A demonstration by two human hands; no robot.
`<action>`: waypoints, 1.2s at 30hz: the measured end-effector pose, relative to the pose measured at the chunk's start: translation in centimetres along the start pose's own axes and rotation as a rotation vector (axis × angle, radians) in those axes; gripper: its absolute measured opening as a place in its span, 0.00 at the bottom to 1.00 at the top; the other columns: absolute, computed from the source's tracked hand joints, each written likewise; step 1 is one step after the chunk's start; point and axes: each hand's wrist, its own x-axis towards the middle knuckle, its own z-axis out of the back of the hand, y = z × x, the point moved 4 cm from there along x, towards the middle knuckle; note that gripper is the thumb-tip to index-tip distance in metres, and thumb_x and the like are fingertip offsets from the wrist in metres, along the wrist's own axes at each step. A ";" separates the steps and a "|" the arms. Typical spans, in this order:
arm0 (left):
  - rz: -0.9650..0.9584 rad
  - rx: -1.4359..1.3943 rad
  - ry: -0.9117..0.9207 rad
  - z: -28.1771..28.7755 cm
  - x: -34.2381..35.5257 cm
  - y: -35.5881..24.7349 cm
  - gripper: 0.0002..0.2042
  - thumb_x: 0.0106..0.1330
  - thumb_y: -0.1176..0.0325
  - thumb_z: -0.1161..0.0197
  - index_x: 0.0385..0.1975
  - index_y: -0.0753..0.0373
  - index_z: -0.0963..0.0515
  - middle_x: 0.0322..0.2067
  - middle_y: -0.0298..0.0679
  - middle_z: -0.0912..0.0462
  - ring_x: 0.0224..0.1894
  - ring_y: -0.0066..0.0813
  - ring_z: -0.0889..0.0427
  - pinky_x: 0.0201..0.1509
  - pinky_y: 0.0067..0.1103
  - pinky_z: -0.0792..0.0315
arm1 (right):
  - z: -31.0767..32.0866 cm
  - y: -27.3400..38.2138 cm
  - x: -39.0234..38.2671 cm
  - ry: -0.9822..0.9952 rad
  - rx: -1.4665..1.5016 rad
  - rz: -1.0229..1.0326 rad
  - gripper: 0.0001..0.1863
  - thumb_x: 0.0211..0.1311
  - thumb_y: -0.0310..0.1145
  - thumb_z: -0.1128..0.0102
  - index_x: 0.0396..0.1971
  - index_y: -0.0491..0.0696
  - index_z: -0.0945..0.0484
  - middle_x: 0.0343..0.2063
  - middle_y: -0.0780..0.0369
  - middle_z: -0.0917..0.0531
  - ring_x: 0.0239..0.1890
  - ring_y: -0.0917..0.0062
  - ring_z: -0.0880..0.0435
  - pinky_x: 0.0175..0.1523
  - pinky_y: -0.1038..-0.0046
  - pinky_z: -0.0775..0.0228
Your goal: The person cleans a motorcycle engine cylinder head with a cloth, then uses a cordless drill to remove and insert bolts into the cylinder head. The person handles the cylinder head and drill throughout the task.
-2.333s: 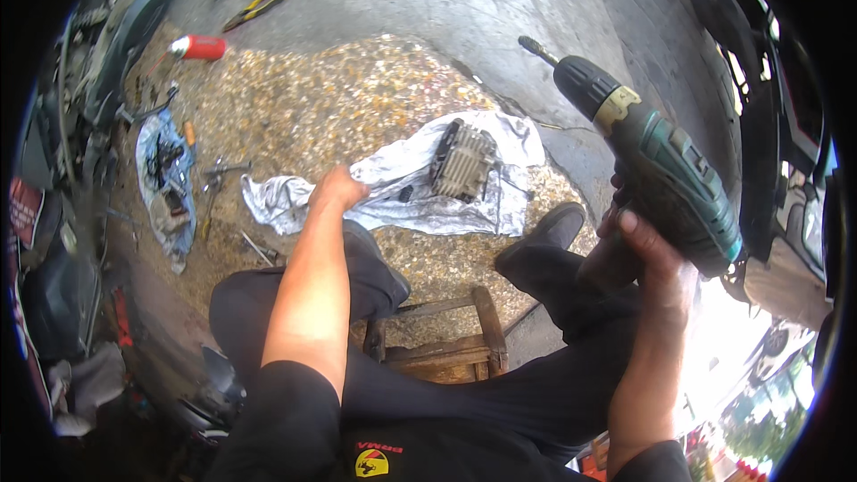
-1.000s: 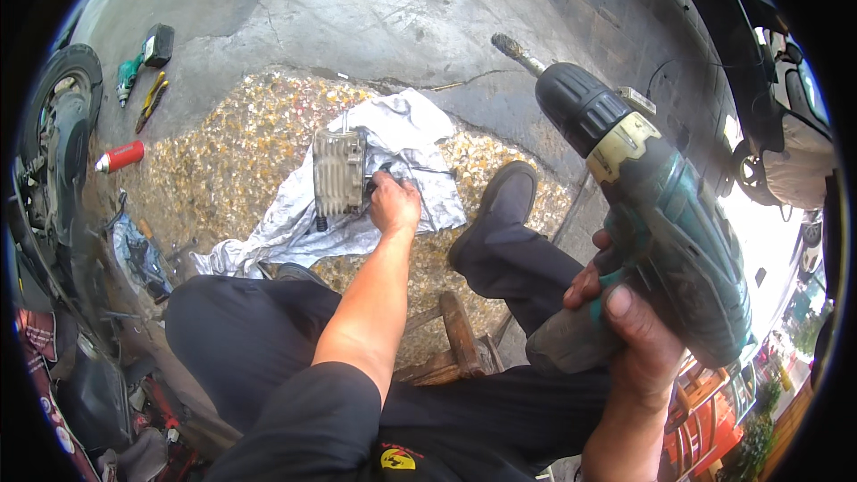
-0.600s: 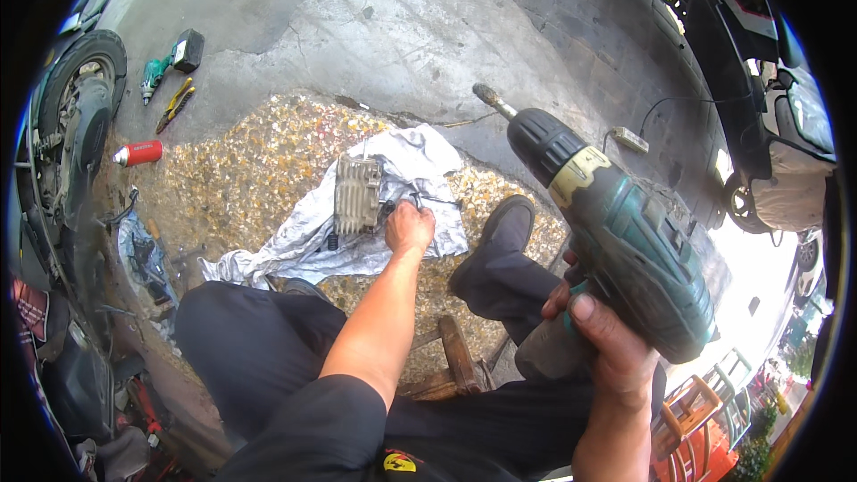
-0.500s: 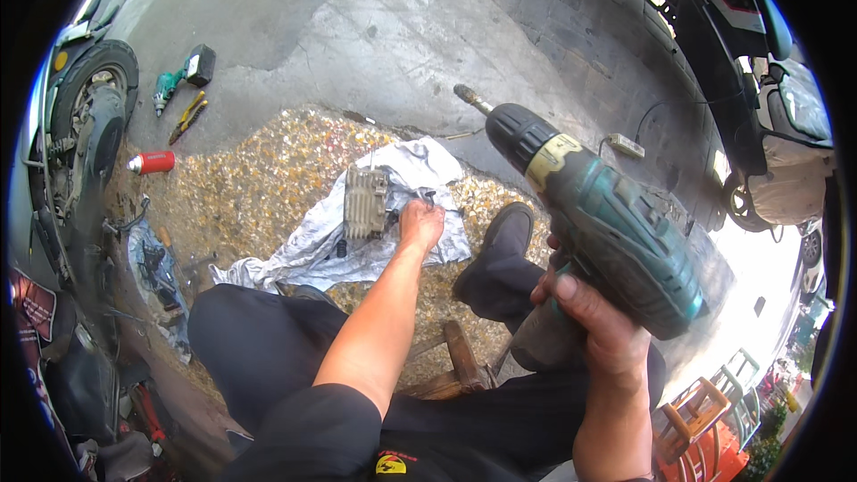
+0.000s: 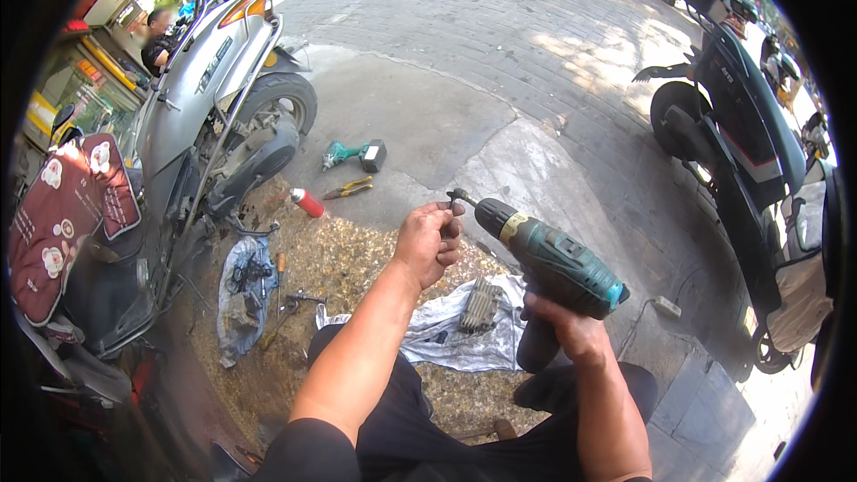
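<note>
My right hand is wrapped round the grip of a teal and black cordless drill, its bit pointing up to the left. At the tip of the bit, my left hand pinches a small dark part between thumb and finger; its exact kind is too small to make out. The part appears to touch the bit. Below the drill, a finned metal cylinder head rests on a pale crumpled cloth on the ground. A small black piece lies on the cloth beside it.
Beyond my left hand lie yellow-handled pliers, a red can and another green power tool. A plastic sheet with dark parts is at left. A silver scooter stands left, a black one right.
My left hand has risen from the cloth beside the cylinder head to the drill's tip, with the small dark part in its fingers. The view has tilted up, showing more street and both scooters.
</note>
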 end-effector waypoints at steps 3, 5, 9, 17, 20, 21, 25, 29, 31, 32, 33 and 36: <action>-0.033 -0.079 -0.019 2.7 -1.6 -0.4 0.04 0.71 0.71 0.51 0.37 0.61 0.28 0.23 0.33 0.29 0.15 0.16 0.41 0.15 0.16 0.48 | -2.7 -1.0 0.6 0.101 -0.136 0.002 0.17 0.58 0.28 0.29 0.46 0.44 0.21 0.35 0.64 0.18 0.38 0.78 0.21 0.42 0.72 0.26; -0.051 -0.141 -0.026 4.0 -2.0 -0.4 0.06 0.72 0.70 0.52 0.37 0.63 0.28 0.19 0.31 0.33 0.15 0.16 0.43 0.14 0.17 0.50 | -3.9 -1.5 1.3 0.108 -0.285 0.038 0.16 0.58 0.30 0.28 0.45 0.44 0.20 0.36 0.64 0.17 0.39 0.77 0.22 0.44 0.70 0.27; -0.086 -0.178 -0.078 5.5 -2.2 -0.7 0.05 0.72 0.70 0.52 0.36 0.62 0.29 0.20 0.30 0.34 0.15 0.15 0.42 0.15 0.16 0.49 | -5.8 -2.5 2.7 0.147 -0.388 0.046 0.16 0.58 0.31 0.29 0.45 0.44 0.20 0.37 0.63 0.17 0.40 0.77 0.22 0.46 0.70 0.27; -0.190 -0.134 -0.254 8.7 -2.2 -3.6 0.06 0.72 0.70 0.53 0.38 0.65 0.29 0.21 0.31 0.33 0.15 0.15 0.42 0.15 0.16 0.47 | -7.2 -2.3 4.7 0.155 -0.168 -0.031 0.16 0.59 0.24 0.33 0.48 0.44 0.22 0.37 0.63 0.18 0.39 0.76 0.22 0.46 0.71 0.27; -0.200 -0.053 -0.316 9.0 -2.1 -3.9 0.08 0.72 0.70 0.54 0.44 0.65 0.30 0.21 0.31 0.32 0.15 0.14 0.41 0.15 0.17 0.47 | -7.5 -2.2 5.0 0.202 -0.224 0.008 0.17 0.59 0.25 0.32 0.48 0.44 0.21 0.37 0.64 0.18 0.40 0.76 0.22 0.46 0.71 0.27; -0.207 -0.020 -0.344 9.0 -2.2 -3.9 0.09 0.72 0.70 0.54 0.46 0.65 0.30 0.20 0.32 0.32 0.15 0.14 0.42 0.15 0.17 0.47 | -7.7 -2.3 5.1 0.215 -0.251 0.017 0.16 0.59 0.26 0.31 0.48 0.44 0.21 0.37 0.64 0.18 0.40 0.76 0.22 0.47 0.71 0.27; -0.265 -0.012 -0.250 9.1 -2.4 -4.4 0.14 0.72 0.70 0.54 0.54 0.65 0.33 0.21 0.33 0.31 0.14 0.15 0.42 0.15 0.16 0.46 | -8.3 -3.0 5.7 0.241 -0.303 0.005 0.15 0.59 0.27 0.31 0.46 0.45 0.21 0.36 0.64 0.18 0.39 0.77 0.22 0.45 0.70 0.28; -0.206 -0.142 -0.229 9.9 -2.4 -4.4 0.18 0.70 0.71 0.52 0.59 0.66 0.34 0.20 0.32 0.32 0.15 0.16 0.42 0.16 0.16 0.46 | -8.4 -3.4 6.1 0.211 -0.292 -0.048 0.13 0.60 0.28 0.32 0.44 0.45 0.20 0.33 0.65 0.19 0.36 0.76 0.22 0.43 0.71 0.28; -0.226 -0.148 -0.230 10.2 -2.3 -4.6 0.18 0.71 0.71 0.52 0.59 0.66 0.34 0.20 0.32 0.32 0.15 0.17 0.41 0.15 0.16 0.46 | -8.5 -3.3 6.0 0.238 -0.293 -0.022 0.13 0.60 0.28 0.32 0.44 0.45 0.20 0.33 0.65 0.19 0.36 0.76 0.22 0.43 0.71 0.28; -0.231 -0.155 -0.231 10.3 -2.3 -4.6 0.18 0.71 0.71 0.52 0.59 0.66 0.34 0.20 0.32 0.33 0.14 0.17 0.41 0.15 0.16 0.47 | -8.4 -3.3 6.0 0.229 -0.312 -0.018 0.13 0.60 0.28 0.32 0.44 0.45 0.20 0.33 0.65 0.19 0.37 0.76 0.22 0.43 0.71 0.28; -0.231 -0.148 -0.245 10.3 -2.3 -4.6 0.17 0.71 0.71 0.53 0.57 0.67 0.34 0.19 0.32 0.34 0.14 0.17 0.41 0.15 0.16 0.47 | -8.5 -3.3 5.9 0.229 -0.327 0.009 0.13 0.60 0.28 0.32 0.44 0.45 0.20 0.34 0.65 0.19 0.37 0.76 0.22 0.43 0.71 0.29; -0.245 -0.174 -0.205 10.1 -2.3 -4.6 0.16 0.71 0.71 0.53 0.56 0.67 0.33 0.18 0.31 0.35 0.14 0.17 0.41 0.15 0.16 0.47 | -8.6 -3.7 5.7 0.247 -0.313 -0.001 0.13 0.60 0.28 0.32 0.44 0.45 0.21 0.35 0.64 0.19 0.39 0.77 0.23 0.45 0.71 0.29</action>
